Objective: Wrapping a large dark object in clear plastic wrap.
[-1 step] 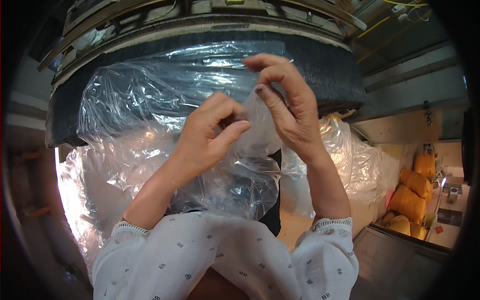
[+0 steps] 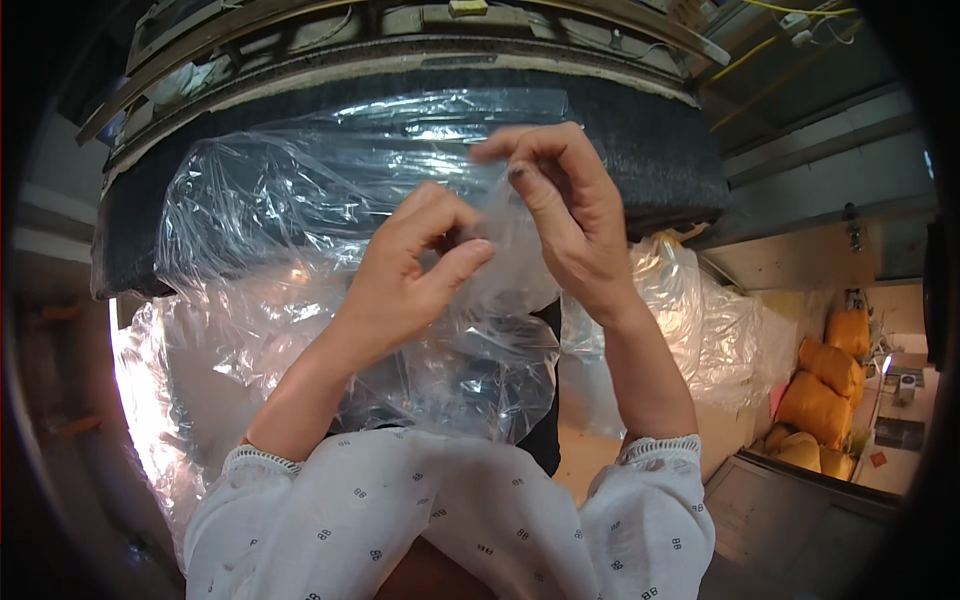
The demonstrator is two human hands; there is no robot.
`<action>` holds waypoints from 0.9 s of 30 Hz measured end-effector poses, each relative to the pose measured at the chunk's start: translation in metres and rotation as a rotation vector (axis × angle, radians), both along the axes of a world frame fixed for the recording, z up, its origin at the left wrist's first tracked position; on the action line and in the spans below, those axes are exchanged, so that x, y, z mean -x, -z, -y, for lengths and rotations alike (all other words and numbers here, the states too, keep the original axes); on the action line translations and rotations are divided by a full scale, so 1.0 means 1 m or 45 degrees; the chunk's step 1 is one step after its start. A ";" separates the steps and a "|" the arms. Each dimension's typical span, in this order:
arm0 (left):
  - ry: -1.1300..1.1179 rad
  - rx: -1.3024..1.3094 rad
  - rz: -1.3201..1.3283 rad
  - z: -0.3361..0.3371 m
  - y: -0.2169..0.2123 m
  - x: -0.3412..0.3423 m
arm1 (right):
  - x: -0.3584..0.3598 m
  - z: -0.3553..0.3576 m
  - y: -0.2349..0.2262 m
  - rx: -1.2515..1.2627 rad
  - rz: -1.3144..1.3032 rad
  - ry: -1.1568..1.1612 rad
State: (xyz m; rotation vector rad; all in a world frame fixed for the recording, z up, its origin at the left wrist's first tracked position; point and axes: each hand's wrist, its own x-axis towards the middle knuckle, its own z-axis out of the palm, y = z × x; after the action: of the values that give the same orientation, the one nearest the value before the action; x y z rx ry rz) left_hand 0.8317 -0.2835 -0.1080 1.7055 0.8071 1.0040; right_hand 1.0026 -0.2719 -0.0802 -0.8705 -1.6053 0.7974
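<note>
A large sheet of thin clear plastic film (image 2: 260, 200) lies crumpled over a dark padded surface and drapes down toward my body. My left hand (image 2: 410, 260) is closed over the film's middle, its thumb and curled fingers pinching at a raised part. Close beside it on the right, my right hand (image 2: 575, 215) is bent, with thumb and fingers drawn together at the top of the same raised film. Its index finger is blurred by motion. The thumb's tip looks dark. Exactly how the film sits between the fingertips is hard to see.
Beyond the film runs the dark padded edge (image 2: 660, 150), with a wooden rail (image 2: 640, 35) and cables behind it. More bunched clear plastic (image 2: 690, 320) lies to the right. Farther right are several orange bundles (image 2: 820, 390). A bright light shines at the left.
My right hand has come slightly nearer to me and to the left, its index finger lower. My left hand has barely shifted. The film stays between them.
</note>
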 end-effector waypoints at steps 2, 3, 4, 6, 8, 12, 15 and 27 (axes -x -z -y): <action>-0.025 0.020 0.239 -0.006 -0.007 -0.003 | 0.009 -0.010 0.006 0.186 -0.299 -0.082; -0.032 0.402 0.459 -0.007 -0.017 0.001 | 0.013 -0.015 0.007 0.387 -0.603 -0.166; -0.032 0.791 0.673 -0.009 -0.025 0.003 | 0.015 -0.021 0.007 0.373 -0.597 -0.160; 0.006 0.774 0.664 -0.038 -0.024 0.012 | 0.025 -0.041 0.007 0.420 -0.677 -0.080; -0.164 0.397 0.394 -0.075 -0.028 0.011 | 0.021 -0.075 0.010 0.371 -0.683 0.033; -0.467 -0.268 -0.218 -0.162 0.006 0.011 | 0.001 -0.156 0.049 -0.146 0.062 0.744; -0.612 -0.387 -0.430 -0.182 0.042 0.012 | 0.002 -0.169 0.070 -0.111 0.143 0.941; -0.924 -0.343 -0.593 -0.215 0.028 -0.009 | -0.007 -0.201 0.077 -0.033 0.336 1.177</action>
State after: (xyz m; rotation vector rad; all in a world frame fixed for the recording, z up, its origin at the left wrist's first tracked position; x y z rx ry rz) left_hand 0.8404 -0.0682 -0.1363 1.9504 1.7431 1.2398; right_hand 1.0092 -0.0709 -0.1569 -1.5662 -1.2067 0.0029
